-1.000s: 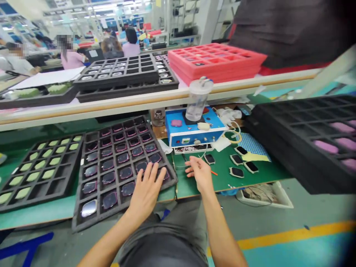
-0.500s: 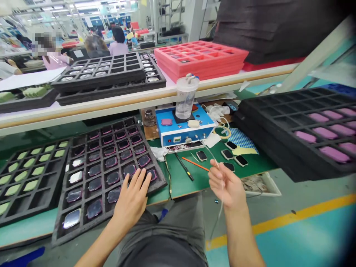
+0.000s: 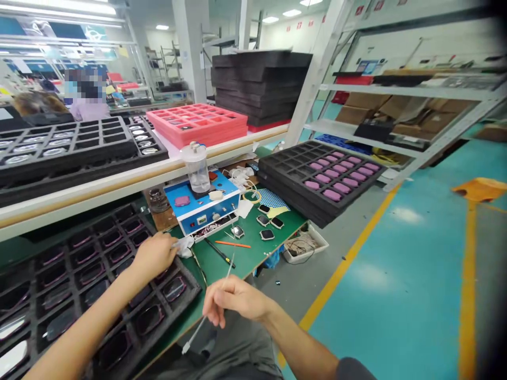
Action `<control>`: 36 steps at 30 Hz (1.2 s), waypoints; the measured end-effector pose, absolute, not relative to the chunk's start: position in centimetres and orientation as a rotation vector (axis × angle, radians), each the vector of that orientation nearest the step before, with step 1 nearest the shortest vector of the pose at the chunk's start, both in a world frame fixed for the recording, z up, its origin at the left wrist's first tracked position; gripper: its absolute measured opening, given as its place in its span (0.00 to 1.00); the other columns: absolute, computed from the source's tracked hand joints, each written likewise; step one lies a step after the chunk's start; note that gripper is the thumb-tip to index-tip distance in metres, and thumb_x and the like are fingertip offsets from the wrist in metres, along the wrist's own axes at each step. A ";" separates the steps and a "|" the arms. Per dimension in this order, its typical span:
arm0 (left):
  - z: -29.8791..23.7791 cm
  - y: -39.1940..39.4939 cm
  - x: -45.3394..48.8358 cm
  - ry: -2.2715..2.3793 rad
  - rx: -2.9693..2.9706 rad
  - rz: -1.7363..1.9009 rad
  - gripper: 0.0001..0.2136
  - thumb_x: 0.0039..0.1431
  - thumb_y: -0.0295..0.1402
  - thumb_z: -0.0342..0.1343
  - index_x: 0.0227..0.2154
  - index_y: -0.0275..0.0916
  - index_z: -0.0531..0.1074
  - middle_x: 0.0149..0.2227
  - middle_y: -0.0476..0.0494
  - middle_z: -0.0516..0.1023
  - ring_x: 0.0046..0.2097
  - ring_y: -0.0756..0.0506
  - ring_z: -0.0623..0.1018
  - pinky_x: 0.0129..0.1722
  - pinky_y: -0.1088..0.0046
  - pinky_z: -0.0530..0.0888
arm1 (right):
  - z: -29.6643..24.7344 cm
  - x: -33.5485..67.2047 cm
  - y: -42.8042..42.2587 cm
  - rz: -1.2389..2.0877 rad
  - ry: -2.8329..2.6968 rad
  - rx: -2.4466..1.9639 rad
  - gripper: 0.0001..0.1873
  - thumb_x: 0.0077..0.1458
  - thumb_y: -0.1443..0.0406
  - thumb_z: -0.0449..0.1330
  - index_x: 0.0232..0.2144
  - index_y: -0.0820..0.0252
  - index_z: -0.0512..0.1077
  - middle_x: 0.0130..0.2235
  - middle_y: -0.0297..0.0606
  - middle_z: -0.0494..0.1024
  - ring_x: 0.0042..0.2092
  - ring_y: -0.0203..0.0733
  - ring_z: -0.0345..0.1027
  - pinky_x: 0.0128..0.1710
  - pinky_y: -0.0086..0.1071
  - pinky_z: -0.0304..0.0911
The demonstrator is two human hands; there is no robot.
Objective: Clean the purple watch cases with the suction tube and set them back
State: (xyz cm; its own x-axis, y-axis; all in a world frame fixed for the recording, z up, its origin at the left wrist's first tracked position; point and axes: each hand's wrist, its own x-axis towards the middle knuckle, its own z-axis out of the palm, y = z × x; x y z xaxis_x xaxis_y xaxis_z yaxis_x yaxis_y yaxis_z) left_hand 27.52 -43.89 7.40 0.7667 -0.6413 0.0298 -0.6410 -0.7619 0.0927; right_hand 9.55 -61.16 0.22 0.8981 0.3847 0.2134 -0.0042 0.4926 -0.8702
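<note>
Right hand (image 3: 236,300) closes in a narrow pinch on a thin white-tipped stick (image 3: 203,321), which slants down toward the near edge of the tabletop. Left hand (image 3: 154,257) hangs over the rim of a black foam tray (image 3: 186,289), its fingers curled beside a crumpled white wipe (image 3: 184,246); whether that grip holds the wipe, the view does not settle. Each visible compartment of the tray carries a dark, pink-rimmed lens piece (image 3: 174,289), so this batch looks seated, though part of the tray runs out of view. Just right of the wipe, on a green work mat (image 3: 253,258), five dark rounded pieces (image 3: 267,234) lie outside any tray and appear yet to be placed. A black pen (image 3: 219,252) and an orange stick (image 3: 233,244) lie nearby, below a blue control box (image 3: 202,212) topped by a clear plastic cup (image 3: 197,169). Farther right, stacked black trays (image 3: 320,179) hold rows of pink pieces, while trays of silver discs (image 3: 67,153) sit on the far shelf beside red foam trays (image 3: 196,124).
</note>
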 end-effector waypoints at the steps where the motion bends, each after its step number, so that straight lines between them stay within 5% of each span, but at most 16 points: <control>1: 7.5 -45.1 28.8 -1.025 2.873 -0.028 0.04 0.51 0.34 0.62 0.29 0.42 0.81 0.35 0.36 0.81 0.46 0.35 0.80 0.52 0.55 0.75 | 0.2 9.4 -61.1 0.235 -0.393 -1.040 0.29 0.60 0.43 0.62 0.33 0.67 0.76 0.27 0.40 0.74 0.26 0.32 0.68 0.23 0.23 0.67; 5: 5.3 -47.6 31.4 -0.931 2.918 -0.211 0.10 0.45 0.33 0.71 0.24 0.34 0.76 0.28 0.44 0.77 0.42 0.43 0.79 0.55 0.56 0.74 | -0.6 7.9 -61.2 0.138 -0.315 -1.048 0.20 0.63 0.51 0.63 0.34 0.65 0.75 0.27 0.38 0.74 0.24 0.32 0.68 0.24 0.24 0.67; 9: 3.7 -46.7 32.4 -0.810 2.957 -0.154 0.13 0.58 0.35 0.63 0.41 0.30 0.76 0.47 0.36 0.78 0.56 0.42 0.74 0.63 0.54 0.67 | -1.6 7.1 -61.5 0.012 -0.252 -1.035 0.10 0.63 0.59 0.64 0.34 0.60 0.76 0.29 0.36 0.73 0.27 0.34 0.69 0.26 0.26 0.67; 13: 5.8 -43.0 30.6 -0.804 2.928 0.002 0.24 0.60 0.37 0.60 0.58 0.33 0.69 0.61 0.31 0.69 0.63 0.35 0.67 0.62 0.50 0.65 | -2.3 8.0 -60.9 -0.135 -0.230 -1.092 0.13 0.67 0.58 0.58 0.41 0.58 0.80 0.32 0.41 0.76 0.30 0.38 0.72 0.26 0.29 0.70; 16: 7.0 -39.8 25.1 -0.893 2.926 0.077 0.19 0.65 0.37 0.52 0.55 0.34 0.71 0.57 0.33 0.72 0.61 0.35 0.68 0.59 0.53 0.66 | -2.5 9.0 -59.7 -0.254 -0.200 -1.134 0.14 0.69 0.58 0.57 0.45 0.58 0.79 0.38 0.45 0.79 0.35 0.41 0.76 0.28 0.31 0.73; 20: 5.6 -37.8 16.9 -1.181 2.884 -0.070 0.11 0.65 0.40 0.54 0.39 0.39 0.76 0.43 0.42 0.77 0.47 0.42 0.76 0.45 0.65 0.71 | -1.6 11.2 -57.6 -0.438 -0.147 -1.105 0.04 0.62 0.65 0.64 0.36 0.60 0.75 0.32 0.36 0.74 0.33 0.38 0.73 0.29 0.30 0.71; 28: 2.2 -39.0 13.7 -1.134 2.900 0.108 0.08 0.65 0.26 0.49 0.39 0.32 0.73 0.36 0.39 0.77 0.39 0.42 0.77 0.34 0.67 0.71 | -1.8 14.9 -54.5 -0.668 -0.131 -1.353 0.16 0.65 0.56 0.61 0.42 0.66 0.76 0.38 0.44 0.79 0.35 0.42 0.76 0.31 0.34 0.73; 36: 0.2 -38.4 12.1 -0.788 2.769 0.322 0.16 0.71 0.36 0.42 0.44 0.34 0.73 0.39 0.41 0.80 0.40 0.42 0.80 0.39 0.63 0.76 | -4.5 14.4 -52.5 -0.604 0.059 -1.358 0.20 0.57 0.53 0.67 0.38 0.66 0.73 0.34 0.39 0.76 0.33 0.38 0.73 0.34 0.32 0.71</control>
State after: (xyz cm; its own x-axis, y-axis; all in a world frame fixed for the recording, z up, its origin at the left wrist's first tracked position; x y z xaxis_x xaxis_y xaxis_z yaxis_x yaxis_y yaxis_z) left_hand 12.06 -38.40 0.19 0.8298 -0.4855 0.2750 -0.5393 -0.8243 0.1721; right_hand 14.38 -52.50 -4.52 0.8474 -0.4379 0.3002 0.3713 0.0846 -0.9246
